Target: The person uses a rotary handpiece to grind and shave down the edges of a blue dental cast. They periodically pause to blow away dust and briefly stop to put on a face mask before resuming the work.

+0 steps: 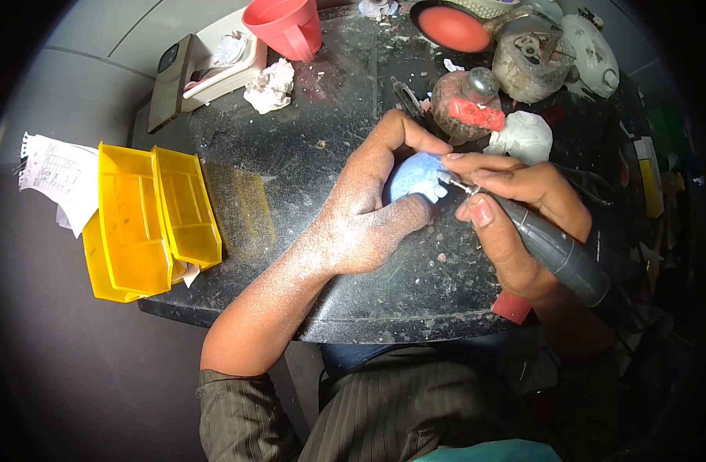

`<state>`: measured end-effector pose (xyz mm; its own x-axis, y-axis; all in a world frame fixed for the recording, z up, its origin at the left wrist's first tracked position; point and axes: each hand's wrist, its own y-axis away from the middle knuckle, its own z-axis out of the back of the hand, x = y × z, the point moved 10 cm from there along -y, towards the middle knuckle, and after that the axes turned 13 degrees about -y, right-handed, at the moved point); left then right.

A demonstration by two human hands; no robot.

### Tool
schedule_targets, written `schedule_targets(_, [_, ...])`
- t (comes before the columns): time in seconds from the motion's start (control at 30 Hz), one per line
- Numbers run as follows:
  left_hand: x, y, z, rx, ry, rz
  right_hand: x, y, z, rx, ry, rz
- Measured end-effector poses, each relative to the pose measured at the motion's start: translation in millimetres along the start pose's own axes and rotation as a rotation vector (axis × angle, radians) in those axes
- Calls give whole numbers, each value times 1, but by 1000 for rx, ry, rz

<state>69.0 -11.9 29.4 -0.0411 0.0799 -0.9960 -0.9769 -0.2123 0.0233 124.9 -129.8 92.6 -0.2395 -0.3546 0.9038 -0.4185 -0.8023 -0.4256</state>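
Note:
My left hand (372, 208), dusted with pale powder, is closed around a light blue plaster piece (414, 179) that looks like a dental cast. Its thumb presses on the near side and its bent index finger reaches over the far side. In my right hand (522, 204) is a dark grey rotary handpiece (557, 250), gripped like a pen. The handpiece's thin metal bit (462, 185) points left and meets, or nearly meets, the right edge of the cast. Fingertips of my right hand rest close against the cast.
Dusty black table (291, 192) below. Yellow bins (137, 223) with papers (60, 181) sit left. Behind are a phone (168, 81), white tray (237, 73), pink mug (287, 27), crumpled tissue (272, 86), metal-capped bottle (465, 108), white lump (522, 137) and red dish (451, 29).

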Motion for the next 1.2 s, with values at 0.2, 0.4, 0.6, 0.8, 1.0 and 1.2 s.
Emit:
schedule_targets(0.2, [-2,-2,3,-15,-79,-75,-2,1,0,12,-16,-5])
schedule_targets(0.4, [-3,0,3,-6,-134,-39,-4,1,1,4,-28,-9])
schedule_targets(0.6, [-1,-1,2,8,-143,-29,-4,0,2,4,-23,-11])
schedule_targets(0.8, [-2,-1,3,-1,-158,-69,-6,0,2,-10,-61,-47])
schedule_targets(1.0, [-5,-1,3,1,-234,-126,-7,-1,5,-59,-86,-41])
schedule_targets(1.2, [-6,0,4,-15,-215,-120,-9,0,4,-68,-110,-72])
